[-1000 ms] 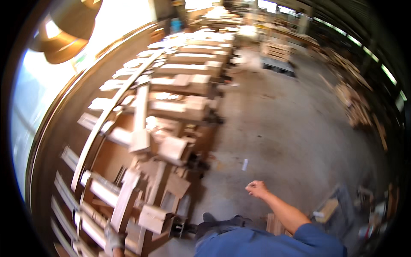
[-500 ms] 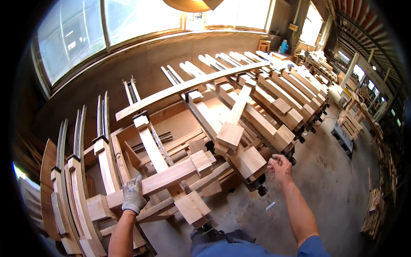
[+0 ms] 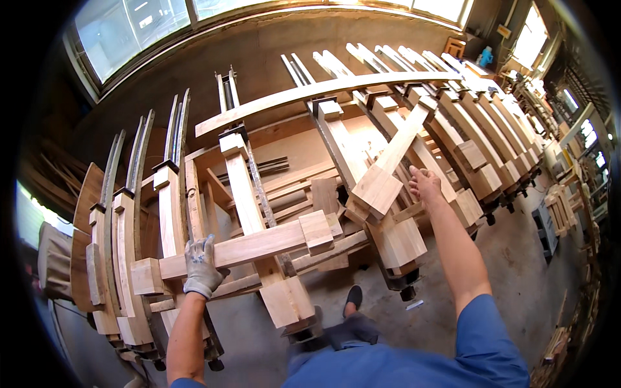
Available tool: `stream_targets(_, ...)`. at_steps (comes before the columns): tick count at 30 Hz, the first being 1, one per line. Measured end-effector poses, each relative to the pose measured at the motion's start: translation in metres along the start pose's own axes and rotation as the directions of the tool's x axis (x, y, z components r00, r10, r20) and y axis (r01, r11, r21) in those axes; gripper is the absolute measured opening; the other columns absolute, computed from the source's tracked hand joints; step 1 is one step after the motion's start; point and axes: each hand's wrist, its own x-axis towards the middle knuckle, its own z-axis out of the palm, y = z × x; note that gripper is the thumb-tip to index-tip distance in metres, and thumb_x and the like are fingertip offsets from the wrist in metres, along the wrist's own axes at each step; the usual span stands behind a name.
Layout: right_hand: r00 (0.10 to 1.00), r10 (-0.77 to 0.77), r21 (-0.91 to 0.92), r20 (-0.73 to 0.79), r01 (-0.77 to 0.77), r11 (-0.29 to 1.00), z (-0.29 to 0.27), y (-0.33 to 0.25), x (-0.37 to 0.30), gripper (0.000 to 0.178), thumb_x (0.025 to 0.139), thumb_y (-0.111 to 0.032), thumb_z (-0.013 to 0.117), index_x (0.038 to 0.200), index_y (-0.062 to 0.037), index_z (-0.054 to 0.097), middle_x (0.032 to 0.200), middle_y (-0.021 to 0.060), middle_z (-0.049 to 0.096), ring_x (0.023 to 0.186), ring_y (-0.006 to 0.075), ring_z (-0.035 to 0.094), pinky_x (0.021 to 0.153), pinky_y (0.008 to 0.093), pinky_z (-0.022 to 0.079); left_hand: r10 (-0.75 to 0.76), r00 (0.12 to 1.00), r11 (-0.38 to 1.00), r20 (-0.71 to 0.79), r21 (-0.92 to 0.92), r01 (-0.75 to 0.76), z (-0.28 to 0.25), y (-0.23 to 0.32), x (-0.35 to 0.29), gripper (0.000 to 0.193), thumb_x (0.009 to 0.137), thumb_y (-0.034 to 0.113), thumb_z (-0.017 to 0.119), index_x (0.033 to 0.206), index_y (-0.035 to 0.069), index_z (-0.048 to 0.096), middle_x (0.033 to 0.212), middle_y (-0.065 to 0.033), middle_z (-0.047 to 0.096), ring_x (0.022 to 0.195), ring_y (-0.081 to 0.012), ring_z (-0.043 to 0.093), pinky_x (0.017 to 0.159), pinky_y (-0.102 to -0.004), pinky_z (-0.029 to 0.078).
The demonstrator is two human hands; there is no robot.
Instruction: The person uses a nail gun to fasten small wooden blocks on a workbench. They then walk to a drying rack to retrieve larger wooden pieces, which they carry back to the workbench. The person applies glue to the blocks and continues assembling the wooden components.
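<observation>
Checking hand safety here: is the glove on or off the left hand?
On: the pale glove covers the left hand down to the wrist.

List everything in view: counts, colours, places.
Crosswise beam: one, pale, foreground
Slanting beam: one, pale, centre right
Long strip: one, pale, far side
Boards: many, pale, in rows
Blocks: many, pale, near side
Metal bars: many, grey, far side
Windows: several, bright, top
Container: one, blue, upper right
Small strip: one, white, lower right
Shoe: one, dark, below
Shirt: one, blue, bottom
Left hand: one, gloved whitish, on crosswise beam
Right hand: one, bare, near slanting beam
</observation>
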Motion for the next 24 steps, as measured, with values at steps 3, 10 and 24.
stream_targets(3, 0.999, 0.046, -0.050, 0.022, -0.045, 0.998, 0.022, 0.007, 0.048, 0.067, 0.089, -0.039, 0.088, 0.133, -0.0006, 0.054, 0.093, 0.0038, 0.056, 0.070, 0.0107, 0.056, 0.051, 0.0236, 0.047, -0.074, 0.997, 0.997, 0.020, 0.003, 0.074, 0.005, 0.003, -0.006, 0.114, 0.059, 0.032, 0.100, 0.154, 0.010, 0.040, 0.146, -0.0155, 0.051, 0.145, -0.0372, 0.040, 0.131, -0.0575, 0.017)
stream_targets(10, 0.962, 0.247, -0.048, 0.113, -0.243, 0.969, 0.048, 0.028, 0.113, 0.085, 0.080, -0.056, 0.090, 0.135, 0.0017, 0.061, 0.123, 0.0167, 0.068, 0.099, 0.0305, 0.069, 0.082, 0.0536, 0.057, -0.139, 0.990, 0.989, 0.039, 0.049, 0.137, -0.003, 0.018, -0.002, 0.114, 0.058, 0.024, 0.101, 0.153, 0.008, 0.040, 0.150, -0.0173, 0.047, 0.149, -0.0393, 0.036, 0.133, -0.0576, 0.015)
stream_targets(24, 0.975, 0.220, 0.207, 0.012, -0.218, 0.954, 0.084, -0.003, 0.140, 0.067, 0.077, -0.016, 0.094, 0.127, 0.0145, 0.060, 0.112, 0.0237, 0.073, 0.092, 0.0348, 0.076, 0.080, 0.0479, 0.067, -0.179, 0.982, 0.982, 0.053, 0.074, 0.175, -0.002, 0.024, -0.001, 0.115, 0.057, 0.023, 0.101, 0.153, 0.010, 0.039, 0.148, -0.0185, 0.047, 0.149, -0.0399, 0.037, 0.133, -0.0576, 0.015)
